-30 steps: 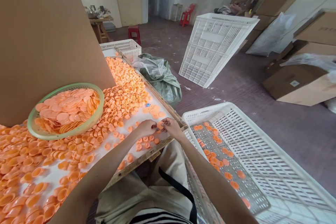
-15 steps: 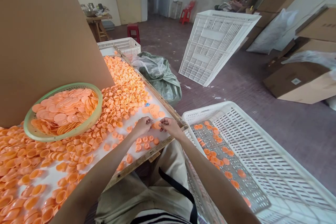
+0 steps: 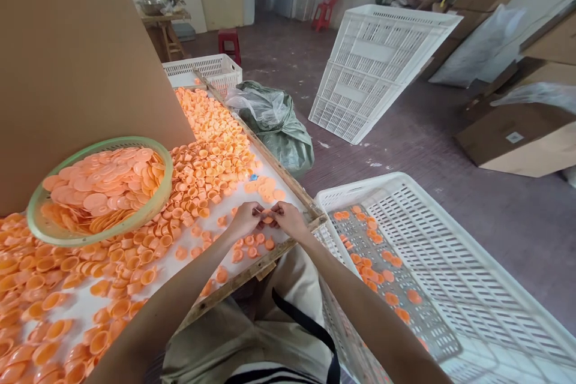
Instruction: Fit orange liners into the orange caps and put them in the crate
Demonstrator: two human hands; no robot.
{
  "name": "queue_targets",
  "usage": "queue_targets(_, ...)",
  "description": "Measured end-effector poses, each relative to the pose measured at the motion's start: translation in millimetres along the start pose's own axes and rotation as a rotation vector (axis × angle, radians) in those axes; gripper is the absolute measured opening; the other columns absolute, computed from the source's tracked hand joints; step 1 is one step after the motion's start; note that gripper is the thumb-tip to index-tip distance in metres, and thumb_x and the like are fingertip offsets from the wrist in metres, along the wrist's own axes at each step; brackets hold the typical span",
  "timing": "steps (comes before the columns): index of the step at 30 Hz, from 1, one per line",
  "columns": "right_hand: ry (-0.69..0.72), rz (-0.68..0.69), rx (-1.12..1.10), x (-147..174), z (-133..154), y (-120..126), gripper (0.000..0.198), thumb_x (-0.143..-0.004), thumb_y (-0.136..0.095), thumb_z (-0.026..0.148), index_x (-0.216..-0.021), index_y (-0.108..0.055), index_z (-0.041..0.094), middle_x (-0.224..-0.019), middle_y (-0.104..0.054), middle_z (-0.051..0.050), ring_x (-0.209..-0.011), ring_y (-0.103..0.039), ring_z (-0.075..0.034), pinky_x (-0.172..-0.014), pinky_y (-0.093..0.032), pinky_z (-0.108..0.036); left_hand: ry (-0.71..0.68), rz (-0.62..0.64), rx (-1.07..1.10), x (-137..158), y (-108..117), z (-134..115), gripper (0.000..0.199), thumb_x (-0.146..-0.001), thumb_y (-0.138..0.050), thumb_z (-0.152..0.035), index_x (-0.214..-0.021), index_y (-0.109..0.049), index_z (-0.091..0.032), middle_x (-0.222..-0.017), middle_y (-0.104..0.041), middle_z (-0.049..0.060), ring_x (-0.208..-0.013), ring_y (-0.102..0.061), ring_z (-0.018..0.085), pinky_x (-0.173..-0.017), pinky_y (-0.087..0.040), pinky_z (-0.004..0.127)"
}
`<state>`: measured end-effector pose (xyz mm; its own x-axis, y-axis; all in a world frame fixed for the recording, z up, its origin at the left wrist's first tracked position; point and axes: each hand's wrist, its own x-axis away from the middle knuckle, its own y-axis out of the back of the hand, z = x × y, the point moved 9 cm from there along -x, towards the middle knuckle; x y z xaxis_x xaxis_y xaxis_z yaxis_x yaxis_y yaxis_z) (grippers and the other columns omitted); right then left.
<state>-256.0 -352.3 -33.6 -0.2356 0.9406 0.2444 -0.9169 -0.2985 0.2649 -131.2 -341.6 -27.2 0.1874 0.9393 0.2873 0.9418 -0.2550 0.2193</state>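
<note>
My left hand [image 3: 247,219] and my right hand [image 3: 288,219] meet over the near corner of the white tabletop. Between their fingertips is a small orange plastic disc [image 3: 268,216], pinched from both sides; whether a cup is joined to it is hidden by the fingers. Several flat orange discs [image 3: 266,187] lie just beyond the hands, beside a small blue piece [image 3: 253,177]. On the near side, several small orange cups [image 3: 250,240] sit close to the wooden edge. A large spread of orange cups [image 3: 211,162] covers the table to the left.
A green basket [image 3: 167,183] heaped with orange discs stands on the left, against a cardboard sheet [image 3: 90,60]. At my right is a white crate [image 3: 441,240] with scattered orange pieces. Beyond the wooden table edge [image 3: 274,165] are a green sack [image 3: 288,144] and stacked white crates [image 3: 373,72].
My hands have come closer together, so both sets of fingertips now meet at the orange disc. The view has shifted slightly.
</note>
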Motion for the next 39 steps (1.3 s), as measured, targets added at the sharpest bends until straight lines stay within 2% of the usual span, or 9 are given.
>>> queue_targets(5,0.029,0.002,0.076,-2.8,2.5,-0.7,0.013,-0.082,-0.059,0.021,-0.071,-0.051,0.020,-0.063,-0.065,-0.002,-0.052,-0.063,-0.015,-0.051,-0.050,-0.026,-0.003,0.010,-0.041,-2.9,-1.2,-0.6,0.008,-0.081,-0.056,-0.022,-0.075,-0.056,-0.016,-0.060,-0.062,0.002,-0.053,-0.061,0.014,-0.054,-0.051,0.026)
queue_targets(11,-0.002,0.053,-0.008,-7.0,-5.2,-2.9,0.014,-0.081,-0.059,0.021,-0.073,-0.048,0.022,-0.057,-0.062,0.001,-0.051,-0.063,-0.017,-0.050,-0.050,-0.027,0.033,0.020,-0.073,-4.7,-1.8,1.7,0.013,-0.085,-0.053,-0.027,-0.076,-0.054,-0.017,-0.063,-0.064,0.003,-0.056,-0.063,0.014,-0.055,-0.052,0.025)
queue_targets(16,-0.004,0.106,-0.031,-7.3,-4.1,-4.5,0.011,-0.081,-0.057,0.019,-0.073,-0.049,0.022,-0.060,-0.064,0.000,-0.054,-0.065,-0.017,-0.053,-0.052,-0.027,0.057,0.054,-0.073,-5.3,-3.1,-2.9,0.012,-0.082,-0.057,-0.027,-0.077,-0.054,-0.017,-0.062,-0.063,0.002,-0.056,-0.062,0.014,-0.056,-0.051,0.026)
queue_targets(25,-0.045,0.093,0.006,-10.7,-8.7,-5.0,0.014,-0.082,-0.055,0.021,-0.071,-0.047,0.022,-0.053,-0.062,0.000,-0.048,-0.062,-0.016,-0.048,-0.049,-0.026,0.070,0.066,-0.097,-12.8,-2.7,1.6,0.013,-0.085,-0.051,-0.025,-0.074,-0.052,-0.018,-0.057,-0.061,0.001,-0.052,-0.062,0.015,-0.053,-0.050,0.027)
queue_targets(28,-0.107,0.115,-0.020,-13.7,-16.2,-8.4,0.014,-0.081,-0.058,0.024,-0.073,-0.046,0.022,-0.049,-0.060,0.000,-0.045,-0.061,-0.017,-0.045,-0.047,-0.027,0.105,0.079,-0.162,-17.5,-2.3,6.3,0.011,-0.083,-0.054,-0.024,-0.074,-0.053,-0.018,-0.059,-0.063,0.002,-0.054,-0.064,0.015,-0.055,-0.051,0.026)
queue_targets(32,-0.249,0.161,-0.015,-21.4,-25.7,-11.8,0.018,-0.074,-0.066,0.026,-0.070,-0.049,0.021,-0.045,-0.060,-0.002,-0.039,-0.057,-0.017,-0.041,-0.044,-0.027,0.255,0.081,-0.216,-26.0,-1.4,19.3,0.003,-0.076,-0.056,-0.015,-0.076,-0.054,-0.016,-0.054,-0.063,0.003,-0.054,-0.065,0.020,-0.053,-0.051,0.028)
queue_targets(36,-0.319,0.273,0.010,-29.0,-26.0,-18.7,0.023,-0.073,-0.067,0.027,-0.056,-0.053,0.018,-0.048,-0.062,-0.009,-0.040,-0.057,-0.019,-0.040,-0.045,-0.028,0.347,0.060,-0.184,-29.6,-1.3,23.9,0.010,-0.071,-0.053,-0.006,-0.075,-0.052,-0.015,-0.048,-0.060,0.003,-0.050,-0.065,0.021,-0.050,-0.051,0.028)
queue_targets(39,-0.349,0.280,0.028,-26.7,-24.3,-20.3,0.025,-0.074,-0.062,0.021,-0.052,-0.052,0.017,-0.046,-0.061,-0.009,-0.041,-0.057,-0.020,-0.041,-0.046,-0.029,0.353,0.029,-0.116,-24.1,-1.4,19.5,0.011,-0.073,-0.052,-0.005,-0.074,-0.049,-0.016,-0.047,-0.058,0.002,-0.047,-0.063,0.019,-0.050,-0.051,0.028)
